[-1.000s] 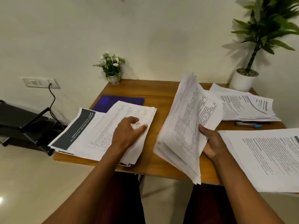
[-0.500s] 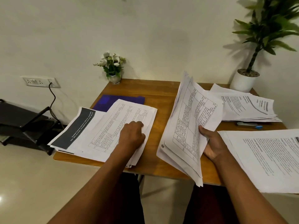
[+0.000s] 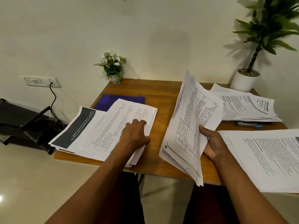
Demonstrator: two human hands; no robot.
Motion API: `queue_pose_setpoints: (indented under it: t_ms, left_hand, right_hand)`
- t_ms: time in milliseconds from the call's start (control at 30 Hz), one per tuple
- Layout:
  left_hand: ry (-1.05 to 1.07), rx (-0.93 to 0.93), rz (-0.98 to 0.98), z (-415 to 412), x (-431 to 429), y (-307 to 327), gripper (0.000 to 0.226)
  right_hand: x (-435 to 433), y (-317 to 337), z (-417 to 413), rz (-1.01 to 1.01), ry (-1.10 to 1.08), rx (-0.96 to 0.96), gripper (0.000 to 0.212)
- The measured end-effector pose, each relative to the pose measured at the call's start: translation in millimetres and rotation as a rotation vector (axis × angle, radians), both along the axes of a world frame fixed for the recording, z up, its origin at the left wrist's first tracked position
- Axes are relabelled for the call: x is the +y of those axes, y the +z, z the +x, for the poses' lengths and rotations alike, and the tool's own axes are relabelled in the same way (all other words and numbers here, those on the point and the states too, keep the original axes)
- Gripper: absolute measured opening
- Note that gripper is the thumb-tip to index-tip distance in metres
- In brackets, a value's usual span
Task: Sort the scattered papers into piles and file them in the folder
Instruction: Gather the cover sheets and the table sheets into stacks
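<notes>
Here the wooden table carries everything; on it the left pile half covers the blue folder. The held sheaf looks light, floppy and slippery, so it wants a firm grip along one edge, where the right hand clasps it. The left hand, flat a second ago, now curls on the left pile; whether it pinches a sheet, I cannot tell.

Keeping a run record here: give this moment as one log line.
step: sorting | left hand: fingers curled on left pile, grip unclear | right hand: holds raised stack | blue folder: partly under left pile
</notes>
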State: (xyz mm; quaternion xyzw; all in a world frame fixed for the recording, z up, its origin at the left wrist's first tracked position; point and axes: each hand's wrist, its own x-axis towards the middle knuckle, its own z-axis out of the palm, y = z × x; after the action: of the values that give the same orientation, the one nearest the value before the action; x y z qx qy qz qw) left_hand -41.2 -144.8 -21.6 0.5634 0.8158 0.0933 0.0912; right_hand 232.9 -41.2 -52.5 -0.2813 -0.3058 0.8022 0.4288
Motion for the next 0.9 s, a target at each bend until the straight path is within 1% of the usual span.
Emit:
queue_pose_setpoints:
  t_ms: [67,100,133,167,200,267,300,400,533,667,767,833,900]
  left_hand:
    - [-0.033,0.033,-0.075,2,0,2,0.086]
    - [-0.046,0.039,-0.093,3,0,3,0.086]
    - [-0.053,0.039,-0.101,4,0,4,0.082]
    - [-0.057,0.037,-0.11,5,1,5,0.077]
    - [-0.059,0.044,-0.12,6,1,5,0.07]
    - [-0.05,0.076,-0.123,10,2,4,0.054]
    - [-0.026,0.083,-0.107,13,1,4,0.047]
    - [0.083,0.074,-0.01,20,-3,5,0.034]
    - [0.069,0.228,0.112,27,-9,15,0.034]
    - [0.021,0.256,0.205,36,-12,17,0.04]
    - [0.003,0.208,0.22,42,-15,16,0.039]
    - [0.029,0.115,0.183,43,-17,18,0.036]
    - [0.05,0.082,0.143,43,-19,20,0.033]
  right_hand:
    - [0,0,0,0.014,0.005,-0.01,0.046]
    - [0,0,0,0.022,0.014,-0.012,0.055]
    - [1,-1,1,0.026,0.02,-0.016,0.067]
    - [1,-1,1,0.024,0.02,-0.018,0.074]
    - [1,-1,1,0.025,0.013,-0.017,0.072]
    - [3,-4,1,0.017,-0.007,-0.022,0.058]
    - [4,-6,2,0.013,-0.016,-0.023,0.055]
    - [4,-8,2,0.016,-0.016,0.0,0.053]
    - [4,-6,2,0.012,-0.03,-0.021,0.053]
    - [3,-4,1,0.01,-0.027,-0.026,0.053]
    - [1,-1,0,0.01,-0.032,-0.02,0.054]
    - [1,-1,-1,0.008,-0.037,-0.018,0.054]
    - [1,-2,0,0.003,-0.039,-0.02,0.054]
